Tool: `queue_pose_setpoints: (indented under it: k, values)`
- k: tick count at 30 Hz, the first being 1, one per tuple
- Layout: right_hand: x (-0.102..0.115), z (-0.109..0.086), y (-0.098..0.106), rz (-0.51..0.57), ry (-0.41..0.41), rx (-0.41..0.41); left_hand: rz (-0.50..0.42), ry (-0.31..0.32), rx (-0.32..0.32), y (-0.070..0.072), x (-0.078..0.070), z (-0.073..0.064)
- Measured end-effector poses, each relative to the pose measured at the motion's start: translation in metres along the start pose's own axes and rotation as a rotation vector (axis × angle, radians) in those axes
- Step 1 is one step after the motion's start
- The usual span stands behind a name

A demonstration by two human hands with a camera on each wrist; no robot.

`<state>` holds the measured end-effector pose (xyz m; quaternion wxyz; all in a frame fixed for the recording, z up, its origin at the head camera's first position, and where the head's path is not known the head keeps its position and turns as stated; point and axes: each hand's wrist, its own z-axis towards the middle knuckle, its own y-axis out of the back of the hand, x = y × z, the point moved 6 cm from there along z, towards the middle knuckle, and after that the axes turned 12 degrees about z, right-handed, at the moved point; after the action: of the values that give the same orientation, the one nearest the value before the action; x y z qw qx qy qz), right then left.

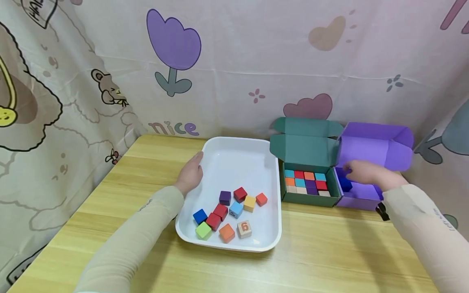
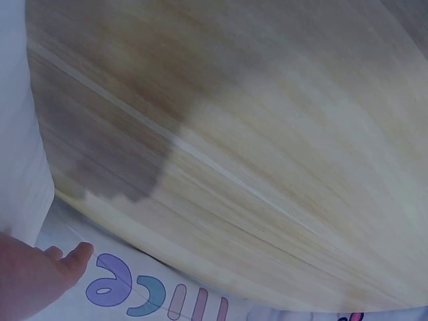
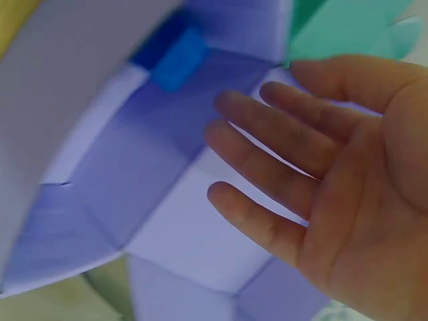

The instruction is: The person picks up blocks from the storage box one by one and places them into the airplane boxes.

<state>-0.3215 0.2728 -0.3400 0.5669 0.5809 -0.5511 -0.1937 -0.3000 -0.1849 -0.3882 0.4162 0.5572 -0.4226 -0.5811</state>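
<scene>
My left hand (image 1: pixel 189 173) grips the left rim of a white tray (image 1: pixel 239 162), thumb over the edge. Only part of that hand (image 2: pixel 40 274) shows in the left wrist view. Several coloured cubes lie loose in the tray's near half, among them a purple cube (image 1: pixel 225 197), a lime green cube (image 1: pixel 203 231) and a wooden cube marked 6 (image 1: pixel 244 229). Over an opened purple box (image 1: pixel 360 203) is my right hand (image 1: pixel 362 173), its fingers spread and holding nothing in the right wrist view. A blue cube (image 3: pixel 179 59) sits in a corner of that box.
Left of the purple box stands an opened green box (image 1: pixel 311 199), filled with rows of coloured cubes. Both lids stand up at the back. A printed cloth (image 1: pixel 238 61) hangs behind the wooden table (image 1: pixel 110 191).
</scene>
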Motion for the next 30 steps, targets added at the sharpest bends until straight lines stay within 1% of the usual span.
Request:
queue_pose_setpoints:
  k: [3,5,9,11,16,22,27,30]
  values:
    - [0.019,0.001,0.002,0.02,0.003,0.002,0.005,0.005,-0.005,-0.001,0.003,0.0]
    - [0.032,0.001,0.001,0.024,-0.006,0.022,0.005,0.005,-0.007,-0.001,0.004,0.0]
    - [0.06,0.001,-0.001,0.009,-0.006,0.067,0.004,0.0,-0.008,-0.002,0.004,-0.001]
    - [0.076,0.001,-0.001,0.002,0.01,0.071,-0.001,0.001,-0.008,-0.001,0.003,-0.001]
    - [0.119,0.008,-0.005,-0.017,0.076,0.03,-0.015,0.012,-0.006,0.0,0.002,-0.001]
    - [0.167,0.023,-0.015,-0.009,0.169,-0.009,-0.011,0.014,0.002,0.0,0.004,-0.002]
    - [0.202,0.038,-0.025,-0.016,0.207,-0.039,-0.018,0.016,-0.005,0.001,0.003,-0.003]
    - [0.221,0.044,-0.033,-0.02,0.225,-0.032,-0.017,0.018,0.002,0.0,0.003,-0.003]
